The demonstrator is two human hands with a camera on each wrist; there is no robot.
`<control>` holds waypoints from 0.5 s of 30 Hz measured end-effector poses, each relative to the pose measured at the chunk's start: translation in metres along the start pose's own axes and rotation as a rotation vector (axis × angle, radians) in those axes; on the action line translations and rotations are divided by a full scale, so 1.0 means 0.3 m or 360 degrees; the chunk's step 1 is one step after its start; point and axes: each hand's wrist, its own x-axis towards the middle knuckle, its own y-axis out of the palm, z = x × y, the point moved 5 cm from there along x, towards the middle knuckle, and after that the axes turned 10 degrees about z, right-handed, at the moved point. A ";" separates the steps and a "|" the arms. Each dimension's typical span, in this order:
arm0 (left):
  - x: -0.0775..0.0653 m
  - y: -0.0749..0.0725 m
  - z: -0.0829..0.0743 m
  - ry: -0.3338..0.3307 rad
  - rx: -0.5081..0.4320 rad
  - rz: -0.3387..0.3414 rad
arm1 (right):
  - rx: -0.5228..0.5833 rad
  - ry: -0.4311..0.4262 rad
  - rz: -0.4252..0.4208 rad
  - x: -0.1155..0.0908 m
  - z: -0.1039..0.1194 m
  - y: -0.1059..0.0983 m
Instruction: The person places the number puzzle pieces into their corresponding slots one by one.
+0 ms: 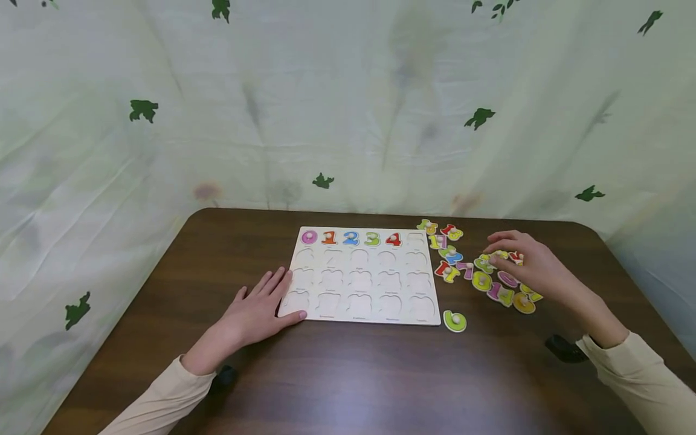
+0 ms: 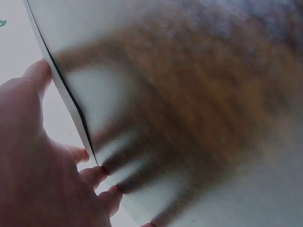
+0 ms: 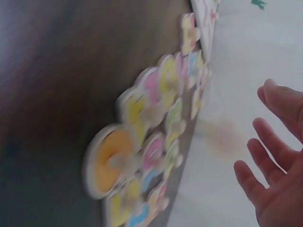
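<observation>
A white number puzzle board point(image 1: 348, 314) lies on the table, its top row holding the pieces 0 point(image 1: 309, 237), 1 point(image 1: 329, 238), 2 point(image 1: 351, 238), 3 point(image 1: 372, 239) and 4 point(image 1: 393, 240). On the board's left edge rests my left hand point(image 1: 255, 314), fingers spread; its fingertips point(image 2: 113, 191) show in the left wrist view. My right hand point(image 1: 524, 263) hovers over loose knobbed number pieces point(image 1: 482, 281), holding nothing, its fingers loosely bent and apart in the right wrist view. A round orange piece point(image 3: 113, 161) stands out there.
A single green number piece point(image 1: 455, 321) lies by the board's lower right corner. More loose pieces point(image 1: 437, 241) lie along its right side, some close to the edge. Behind the dark wooden table point(image 1: 359, 374) hangs a pale curtain point(image 1: 348, 121) with green leaf shapes.
</observation>
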 end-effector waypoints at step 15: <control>0.008 0.014 0.010 0.0011 -0.0008 -0.0011 | -0.0199 0.0315 -0.0117 -0.174 -0.190 0.015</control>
